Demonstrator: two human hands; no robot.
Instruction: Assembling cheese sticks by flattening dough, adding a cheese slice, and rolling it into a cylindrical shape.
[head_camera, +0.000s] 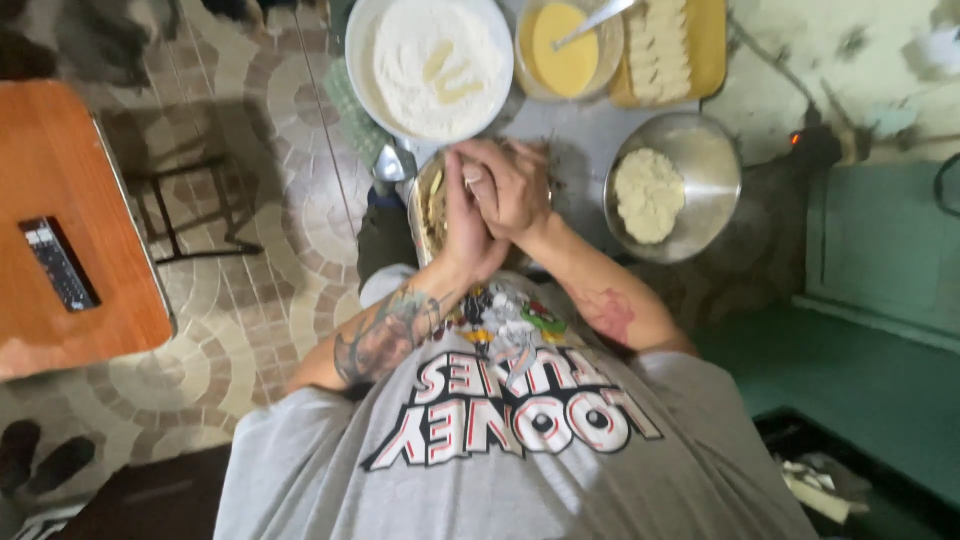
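Both hands pressed together, palm to palm, over metal bowl of crumb coating (428, 205). Left hand (468, 225) cupped under, right hand (515, 185) folded over top, fingers wrapped tight. Something squeezed between them, can't tell what, fully hidden. White bowl of flour (430, 65) just beyond, yellow egg wash bowl (565, 50) beside it. Steel bowl with pale breaded pieces (650, 195) off to right.

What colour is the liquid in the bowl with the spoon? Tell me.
Yellow-orange; the liquid shows clearly in the head view, the only view.
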